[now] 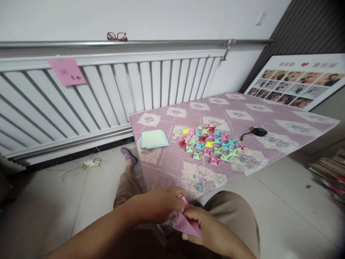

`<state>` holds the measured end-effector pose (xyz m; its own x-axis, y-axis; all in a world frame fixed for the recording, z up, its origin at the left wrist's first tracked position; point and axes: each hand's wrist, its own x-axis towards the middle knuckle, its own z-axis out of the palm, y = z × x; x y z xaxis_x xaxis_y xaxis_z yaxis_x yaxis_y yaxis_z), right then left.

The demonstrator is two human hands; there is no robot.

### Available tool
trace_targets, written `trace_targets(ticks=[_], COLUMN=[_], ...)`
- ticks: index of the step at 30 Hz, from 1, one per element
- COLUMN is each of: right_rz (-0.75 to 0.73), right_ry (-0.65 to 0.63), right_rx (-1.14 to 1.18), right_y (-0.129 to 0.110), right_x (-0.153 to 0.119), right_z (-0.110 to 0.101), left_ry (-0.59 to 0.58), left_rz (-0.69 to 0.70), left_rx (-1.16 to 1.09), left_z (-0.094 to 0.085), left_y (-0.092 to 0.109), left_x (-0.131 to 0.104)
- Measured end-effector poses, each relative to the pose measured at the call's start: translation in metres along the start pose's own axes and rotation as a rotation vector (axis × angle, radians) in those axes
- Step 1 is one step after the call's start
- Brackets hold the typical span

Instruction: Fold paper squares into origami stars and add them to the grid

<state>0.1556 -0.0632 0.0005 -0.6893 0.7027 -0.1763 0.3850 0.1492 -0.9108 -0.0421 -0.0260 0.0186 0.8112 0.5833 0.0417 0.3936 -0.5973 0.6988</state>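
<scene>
A partly folded piece of pink paper [185, 225] is between my two hands, above my lap at the near edge of the table. My left hand [164, 205] pinches its upper left part, the fingers bent over the edge. From the right, my right hand [201, 226] grips the paper's lower right side, thumb underneath. Beyond my hands, several small folded paper pieces [209, 144] in pink, green, blue, yellow and red lie in rows. Left of them is a stack of square paper sheets [153, 139], pale green on top with blue beneath.
The table has a purple floral cloth [167, 165]. A black corded object [258, 131] lies on its right side. Behind are a white radiator [145, 82], a pipe with glasses [117, 36] and a pink note [67, 72]. A power strip [91, 164] sits on the floor.
</scene>
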Motion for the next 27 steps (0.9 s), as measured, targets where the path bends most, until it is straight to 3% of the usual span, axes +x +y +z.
trace_targets(ticks=[3,6,16,18,21,24,27], right_rz=[0.008,0.021,0.061,0.078,0.074,0.075,0.071], right_ry=[0.037,0.077,0.147,0.205,0.305,0.413,0.520], right_rx=[0.048,0.114,0.145,0.153,0.176,0.235,0.280], right_y=[0.002,0.001,-0.005,-0.001,0.009,0.019,0.027], right_x=[0.001,0.001,0.000,-0.002,-0.003,-0.002,0.000], right_z=[0.004,0.008,0.013,0.014,0.016,0.021,0.027], left_ry=[-0.103,-0.103,-0.176,-0.089,0.135,0.256,0.461], left_rz=[0.066,0.070,0.061,0.050,-0.042,-0.256,-0.454], left_rx=[0.168,0.200,0.006,-0.056,-0.192,-0.363,-0.598], left_z=[0.001,-0.001,-0.019,-0.019,-0.008,0.017,0.044], left_y=[-0.006,-0.008,0.000,0.001,0.000,-0.007,-0.013], left_x=[0.004,0.004,0.001,-0.001,-0.007,-0.015,-0.020])
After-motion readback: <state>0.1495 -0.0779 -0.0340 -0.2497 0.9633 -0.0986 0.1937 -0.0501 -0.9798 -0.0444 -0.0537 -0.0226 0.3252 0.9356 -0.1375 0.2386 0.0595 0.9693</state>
